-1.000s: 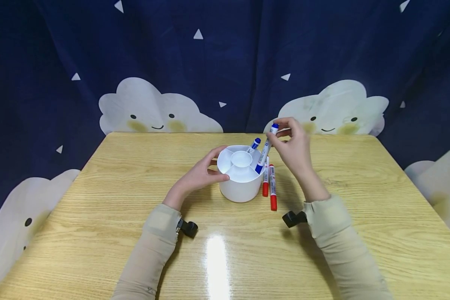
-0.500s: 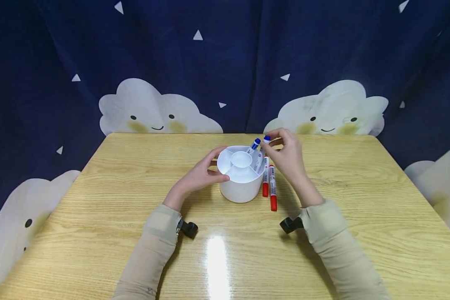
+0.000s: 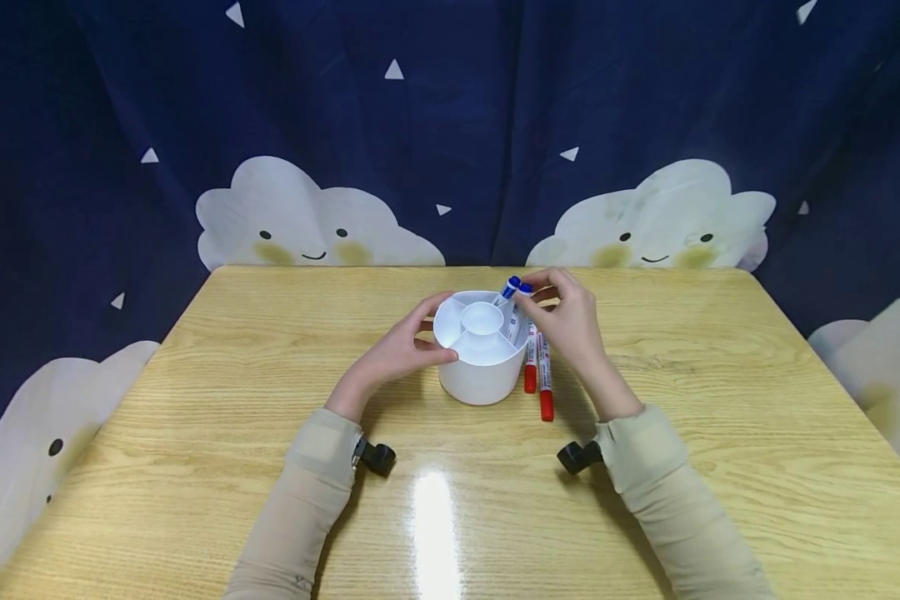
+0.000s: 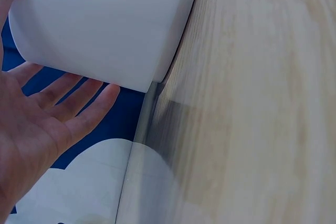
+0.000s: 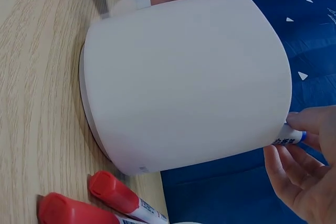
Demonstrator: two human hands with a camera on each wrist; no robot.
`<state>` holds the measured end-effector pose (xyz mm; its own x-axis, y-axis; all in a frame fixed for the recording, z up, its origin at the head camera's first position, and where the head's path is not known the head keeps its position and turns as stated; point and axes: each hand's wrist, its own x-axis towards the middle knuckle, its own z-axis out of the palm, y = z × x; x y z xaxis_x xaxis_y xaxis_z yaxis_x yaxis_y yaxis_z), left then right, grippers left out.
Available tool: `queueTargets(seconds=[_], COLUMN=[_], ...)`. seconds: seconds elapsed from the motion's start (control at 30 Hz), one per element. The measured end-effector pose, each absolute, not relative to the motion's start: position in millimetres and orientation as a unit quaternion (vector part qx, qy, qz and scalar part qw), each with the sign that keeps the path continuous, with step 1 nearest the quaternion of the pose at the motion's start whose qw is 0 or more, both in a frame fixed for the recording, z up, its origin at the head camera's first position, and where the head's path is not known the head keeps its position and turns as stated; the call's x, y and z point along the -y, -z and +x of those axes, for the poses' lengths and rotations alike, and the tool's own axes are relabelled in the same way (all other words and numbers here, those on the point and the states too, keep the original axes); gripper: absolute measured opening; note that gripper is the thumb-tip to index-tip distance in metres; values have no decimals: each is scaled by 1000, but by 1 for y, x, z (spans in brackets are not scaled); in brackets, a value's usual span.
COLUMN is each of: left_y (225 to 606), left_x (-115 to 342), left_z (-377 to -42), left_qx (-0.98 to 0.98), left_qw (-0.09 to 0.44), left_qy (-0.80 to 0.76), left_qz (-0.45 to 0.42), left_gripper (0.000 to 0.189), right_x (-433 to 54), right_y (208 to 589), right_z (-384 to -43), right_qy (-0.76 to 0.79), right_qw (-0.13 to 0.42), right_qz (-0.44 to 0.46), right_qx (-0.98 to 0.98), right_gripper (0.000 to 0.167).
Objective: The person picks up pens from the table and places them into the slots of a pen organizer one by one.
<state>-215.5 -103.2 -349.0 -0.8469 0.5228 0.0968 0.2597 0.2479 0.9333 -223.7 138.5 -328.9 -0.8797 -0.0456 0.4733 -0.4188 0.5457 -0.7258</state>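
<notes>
A round white desk organizer [image 3: 482, 382], divided into compartments around a central cup, stands on the table. My left hand [image 3: 396, 348] holds its left side, thumb at the near rim and fingers toward the back. With thumb and fingers my right hand [image 3: 572, 323] pinches the blue-capped end of a whiteboard marker [image 5: 289, 136], whose body reaches down into the right compartment. Another blue-capped marker [image 3: 506, 292] leans in the back compartment. Two red-capped markers lie close to the organizer's right side, an outer one [image 3: 546, 383] and an inner one [image 3: 531, 371].
The wooden table [image 3: 285, 333] has its far edge just behind the organizer. Beyond it hangs a dark blue curtain [image 3: 465, 125] with smiling clouds and white triangles. Both wrists carry small black cameras, the left one [image 3: 378, 459] and the right one [image 3: 574, 457].
My right hand has moved down and left, lowering the blue-capped marker into the right compartment until mainly its cap end stands above the rim. The left hand and organizer have stayed put.
</notes>
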Motion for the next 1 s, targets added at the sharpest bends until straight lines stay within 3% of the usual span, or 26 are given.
queueTargets(seconds=[0.4,0.63,1.0], left_y=[348,348,349], left_x=[104,103,104], left_z=[-215,-214,-214], left_qx=[-783,-780,-780], left_qw=[118,119,117], left_qy=[-560,-563,-563], left_qz=[245,245,247], left_gripper=[81,81,81], right_x=[-154,-169,-183], right_y=[330,337,356], right_z=[-227,-232,-241], right_qy=[-481,-405,-326], right_qw=[190,190,57], right_qz=[127,117,84], right_qx=[846,886,940], right_gripper=[28,19,32])
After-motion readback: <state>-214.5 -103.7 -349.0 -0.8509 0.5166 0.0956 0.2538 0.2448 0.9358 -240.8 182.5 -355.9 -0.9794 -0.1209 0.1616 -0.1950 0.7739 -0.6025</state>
